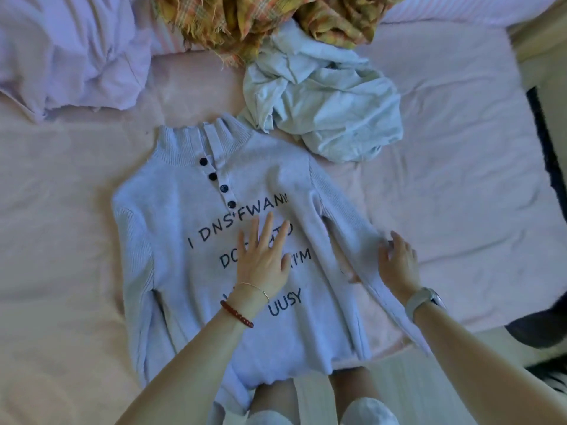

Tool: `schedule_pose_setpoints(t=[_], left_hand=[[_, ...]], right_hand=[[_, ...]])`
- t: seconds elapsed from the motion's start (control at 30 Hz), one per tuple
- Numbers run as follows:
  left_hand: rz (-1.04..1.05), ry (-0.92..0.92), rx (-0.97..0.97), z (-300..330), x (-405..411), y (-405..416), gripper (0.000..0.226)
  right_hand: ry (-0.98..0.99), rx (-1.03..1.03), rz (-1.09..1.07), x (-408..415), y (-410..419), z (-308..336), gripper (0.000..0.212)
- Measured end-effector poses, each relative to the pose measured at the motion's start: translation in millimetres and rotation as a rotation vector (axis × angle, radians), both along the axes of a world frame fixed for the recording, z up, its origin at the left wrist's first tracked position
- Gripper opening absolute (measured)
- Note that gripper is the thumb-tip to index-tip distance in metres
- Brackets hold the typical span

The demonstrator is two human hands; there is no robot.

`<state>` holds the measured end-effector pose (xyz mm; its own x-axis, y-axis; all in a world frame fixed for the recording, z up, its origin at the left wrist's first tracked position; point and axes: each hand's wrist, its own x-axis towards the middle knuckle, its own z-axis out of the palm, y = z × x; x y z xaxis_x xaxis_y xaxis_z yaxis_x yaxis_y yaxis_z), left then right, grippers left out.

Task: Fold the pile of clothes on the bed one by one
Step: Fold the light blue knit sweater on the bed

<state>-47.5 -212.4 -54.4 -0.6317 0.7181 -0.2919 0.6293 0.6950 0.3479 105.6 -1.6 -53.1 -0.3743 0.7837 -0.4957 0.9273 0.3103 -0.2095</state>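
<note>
A pale grey knit sweater (171, 216) with black buttons and black lettering lies face up and spread flat on the pink bed sheet (61, 210). My left hand (264, 259) presses flat on its chest, fingers straight and spread over the lettering. My right hand (399, 262) rests on the sweater's right sleeve (346, 228), fingers loosely bent over the fabric. Behind the sweater sits a crumpled light blue garment (331, 99), and further back a yellow-orange plaid cloth (245, 19).
A rumpled lilac duvet (67, 56) fills the back left corner. The bed's right edge runs along a dark gap (549, 154). A dark object (540, 326) lies at the lower right. My knees show below the sweater's hem.
</note>
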Motion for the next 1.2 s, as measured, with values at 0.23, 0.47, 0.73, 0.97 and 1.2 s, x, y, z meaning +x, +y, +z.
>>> schedule_pose_setpoints(t=[0.23, 0.47, 0.73, 0.97, 1.2], left_hand=[[-0.191, -0.039, -0.072, 7.2, 15.5, 60.4, 0.062], [-0.218, 0.003, -0.138, 21.8, 3.7, 113.1, 0.061], [-0.103, 0.008, -0.093, 17.8, 0.4, 153.9, 0.038], [-0.402, -0.002, -0.276, 14.0, -0.1, 249.2, 0.051], [-0.242, -0.171, -0.047, 23.8, -6.8, 268.5, 0.052]], right_hand=[[-0.052, -0.218, -0.050, 33.8, 27.6, 10.8, 0.013], [0.394, 0.273, 0.238, 14.8, 113.3, 63.3, 0.017], [0.281, 0.282, 0.133, 38.1, 172.1, 24.8, 0.045], [0.378, 0.008, -0.472, 91.9, 180.3, -5.9, 0.057], [0.545, -0.253, -0.674, 70.6, 240.1, -4.4, 0.021]])
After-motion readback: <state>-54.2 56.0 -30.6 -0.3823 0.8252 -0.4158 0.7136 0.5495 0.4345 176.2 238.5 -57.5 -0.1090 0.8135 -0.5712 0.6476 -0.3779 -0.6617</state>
